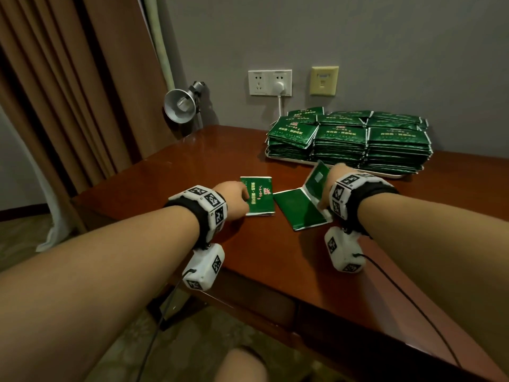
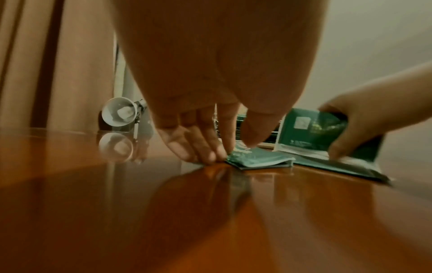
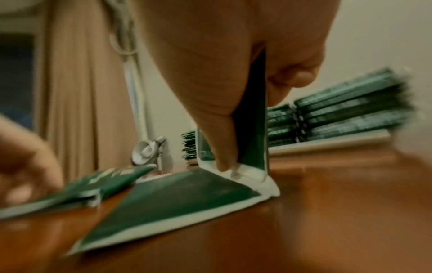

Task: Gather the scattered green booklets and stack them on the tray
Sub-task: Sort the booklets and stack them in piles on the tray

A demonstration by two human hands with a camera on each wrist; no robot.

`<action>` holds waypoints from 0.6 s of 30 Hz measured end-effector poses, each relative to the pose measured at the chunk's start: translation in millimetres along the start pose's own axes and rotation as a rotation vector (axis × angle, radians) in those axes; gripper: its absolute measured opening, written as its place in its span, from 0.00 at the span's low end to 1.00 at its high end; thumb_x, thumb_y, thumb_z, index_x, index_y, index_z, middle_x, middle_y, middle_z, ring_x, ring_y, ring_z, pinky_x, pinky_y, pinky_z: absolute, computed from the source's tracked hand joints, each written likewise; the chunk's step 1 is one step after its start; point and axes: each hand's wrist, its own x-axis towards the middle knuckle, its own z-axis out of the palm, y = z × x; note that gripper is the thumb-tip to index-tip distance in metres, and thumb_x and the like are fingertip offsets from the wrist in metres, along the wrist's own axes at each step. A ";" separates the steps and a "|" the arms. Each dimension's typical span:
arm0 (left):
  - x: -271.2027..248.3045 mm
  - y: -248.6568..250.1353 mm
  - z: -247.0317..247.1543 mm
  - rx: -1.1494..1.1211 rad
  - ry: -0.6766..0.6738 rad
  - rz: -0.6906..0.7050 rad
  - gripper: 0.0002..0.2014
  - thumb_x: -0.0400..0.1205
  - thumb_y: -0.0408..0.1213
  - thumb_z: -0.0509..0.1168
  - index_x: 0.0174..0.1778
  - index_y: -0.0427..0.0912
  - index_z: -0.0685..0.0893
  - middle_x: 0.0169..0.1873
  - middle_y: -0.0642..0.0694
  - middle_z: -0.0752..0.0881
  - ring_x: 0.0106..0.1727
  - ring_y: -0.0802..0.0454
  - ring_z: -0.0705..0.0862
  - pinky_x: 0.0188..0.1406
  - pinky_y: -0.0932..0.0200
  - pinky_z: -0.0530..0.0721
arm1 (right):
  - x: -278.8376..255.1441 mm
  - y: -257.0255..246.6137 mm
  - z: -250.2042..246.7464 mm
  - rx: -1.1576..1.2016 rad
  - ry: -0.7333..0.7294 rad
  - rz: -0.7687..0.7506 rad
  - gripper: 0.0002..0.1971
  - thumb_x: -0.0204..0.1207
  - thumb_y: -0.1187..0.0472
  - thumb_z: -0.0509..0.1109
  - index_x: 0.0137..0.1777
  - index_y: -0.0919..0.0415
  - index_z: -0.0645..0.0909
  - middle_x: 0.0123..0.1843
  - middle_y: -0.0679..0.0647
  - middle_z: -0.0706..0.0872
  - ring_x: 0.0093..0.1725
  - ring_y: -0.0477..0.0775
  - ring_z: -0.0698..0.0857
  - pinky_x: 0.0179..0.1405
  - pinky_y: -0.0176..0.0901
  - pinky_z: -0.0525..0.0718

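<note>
A closed green booklet (image 1: 261, 195) (image 2: 259, 160) lies on the red-brown table (image 1: 192, 166). My left hand (image 1: 246, 198) (image 2: 231, 151) pinches its left edge, thumb on the cover and fingertips at the table. Just right of it an open green booklet (image 1: 298, 209) (image 3: 177, 195) has one half flat and the other standing upright. My right hand (image 1: 325, 186) (image 3: 257, 120) grips that upright half between thumb and fingers. At the back right, a pale tray (image 1: 396, 176) (image 3: 327, 146) carries several tall stacks of green booklets (image 1: 341, 142).
A metal clamp lamp (image 1: 180, 106) sits at the table's far left corner. Wall sockets (image 1: 270, 82) with a white plug hang behind the tray. Brown curtains (image 1: 68, 92) hang at left. The table's front edge runs diagonally below my wrists.
</note>
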 end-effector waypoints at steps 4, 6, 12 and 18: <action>-11.1 8.8 4.7 -0.189 -0.128 0.099 0.11 0.81 0.35 0.65 0.57 0.42 0.88 0.44 0.42 0.91 0.38 0.50 0.86 0.41 0.54 0.86 | -12.2 -7.4 -11.5 -0.070 0.113 -0.033 0.19 0.69 0.59 0.75 0.58 0.58 0.77 0.53 0.57 0.84 0.55 0.63 0.83 0.55 0.54 0.78; -15.7 13.3 2.2 -0.269 -0.115 0.139 0.09 0.80 0.34 0.66 0.47 0.41 0.92 0.35 0.44 0.91 0.32 0.52 0.85 0.36 0.58 0.85 | -22.1 -16.3 -8.2 -0.073 0.078 -0.153 0.20 0.69 0.47 0.74 0.56 0.57 0.81 0.50 0.55 0.86 0.49 0.60 0.85 0.50 0.51 0.86; 5.0 13.8 -3.0 0.268 0.013 0.272 0.25 0.75 0.29 0.68 0.68 0.52 0.78 0.75 0.47 0.69 0.74 0.45 0.71 0.72 0.47 0.75 | -22.4 -22.2 15.8 -0.052 0.012 -0.177 0.32 0.67 0.31 0.71 0.62 0.53 0.77 0.59 0.57 0.79 0.60 0.61 0.78 0.60 0.57 0.81; 35.9 20.9 -7.8 0.517 -0.242 0.300 0.54 0.74 0.44 0.76 0.86 0.54 0.43 0.82 0.43 0.62 0.78 0.43 0.69 0.72 0.51 0.73 | -12.1 -13.5 18.9 0.007 -0.084 -0.151 0.31 0.70 0.33 0.71 0.61 0.57 0.79 0.56 0.57 0.82 0.54 0.62 0.83 0.56 0.53 0.84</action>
